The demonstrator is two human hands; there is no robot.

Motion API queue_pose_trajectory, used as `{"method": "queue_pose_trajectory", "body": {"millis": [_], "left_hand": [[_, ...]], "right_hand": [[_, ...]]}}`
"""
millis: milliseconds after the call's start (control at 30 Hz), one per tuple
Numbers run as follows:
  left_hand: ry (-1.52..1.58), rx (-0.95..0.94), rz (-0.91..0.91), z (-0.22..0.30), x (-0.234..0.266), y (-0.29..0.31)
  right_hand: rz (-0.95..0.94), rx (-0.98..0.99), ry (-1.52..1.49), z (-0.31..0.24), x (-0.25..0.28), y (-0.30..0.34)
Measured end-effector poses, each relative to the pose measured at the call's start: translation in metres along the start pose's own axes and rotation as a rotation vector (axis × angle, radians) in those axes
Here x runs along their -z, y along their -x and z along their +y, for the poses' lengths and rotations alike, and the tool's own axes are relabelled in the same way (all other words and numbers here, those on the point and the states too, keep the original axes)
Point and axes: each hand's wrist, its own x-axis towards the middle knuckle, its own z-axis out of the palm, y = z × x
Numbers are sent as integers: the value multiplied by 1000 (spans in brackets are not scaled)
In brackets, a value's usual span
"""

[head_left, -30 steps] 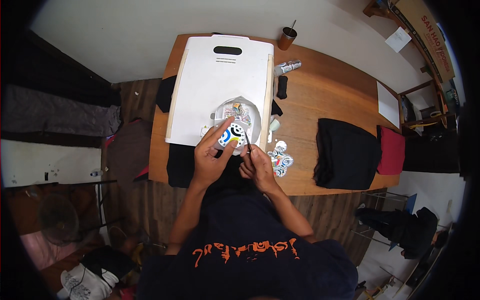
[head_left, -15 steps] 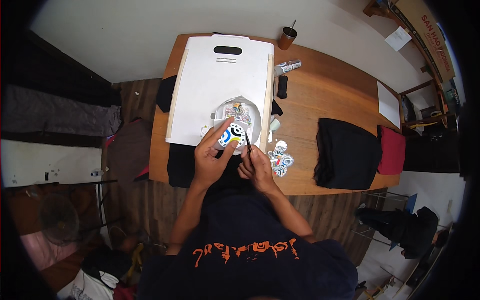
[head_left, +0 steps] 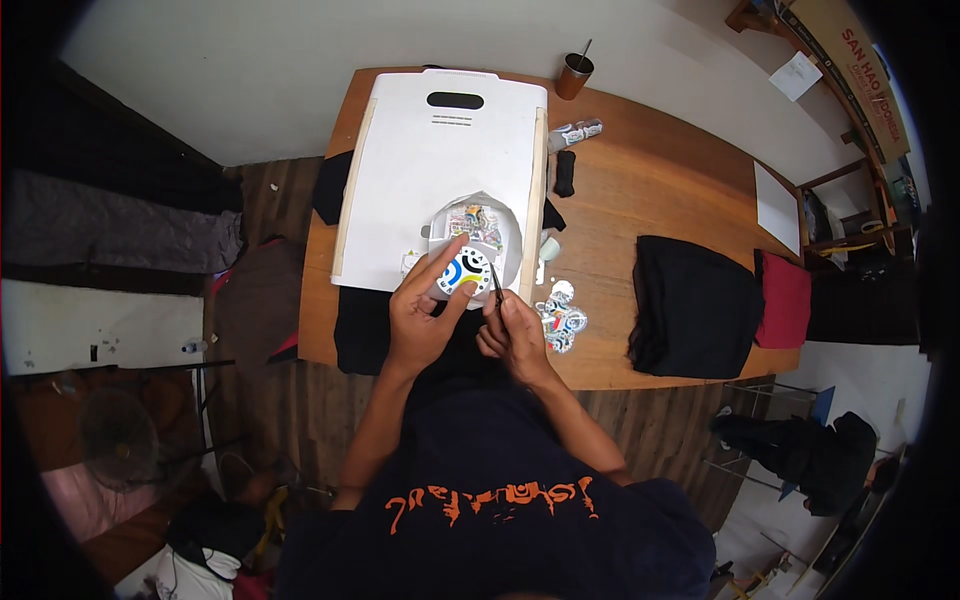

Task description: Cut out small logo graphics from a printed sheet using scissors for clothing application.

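Note:
A round white sticker (head_left: pixel 463 268) with blue, black and yellow-green shapes is pinched in my left hand (head_left: pixel 418 325), the thumb on its face and the index finger stretched along its upper left edge. At the sticker's right edge, my right hand (head_left: pixel 518 336) is closed round a slim dark pointed tool (head_left: pixel 496 279); whether it is scissors or a knife I cannot tell. Just beyond the sticker, a white paper-lined bowl (head_left: pixel 513 225) holds several colourful printed scraps (head_left: pixel 475 222). It stands on the near end of a large white board (head_left: pixel 440 160).
Several cut-out round stickers (head_left: pixel 564 320) lie on the wooden table (head_left: pixel 610 250) right of my hand. Folded black cloth (head_left: pixel 690 305) and red cloth (head_left: pixel 782 300) lie farther right. A brown cup (head_left: pixel 574 78) stands at the back, near a rolled clear-wrapped item (head_left: pixel 576 134).

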Motion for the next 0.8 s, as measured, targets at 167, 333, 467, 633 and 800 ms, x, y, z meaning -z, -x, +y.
{"method": "queue_pose_trajectory", "body": {"millis": [167, 333, 467, 633, 800], "left_hand": [[-11, -6, -10, 3, 1, -1], [-8, -5, -21, 3, 2, -2], [4, -11, -28, 1, 3, -3], [22, -6, -33, 3, 3, -4], [23, 2, -30, 4, 3, -3]], "right_hand": [[-4, 0, 13, -3, -1, 0], [-15, -6, 27, -3, 2, 0], [-15, -7, 36, -4, 2, 0], [-22, -6, 27, -3, 3, 0], [-20, -10, 10, -1, 3, 0]]}}
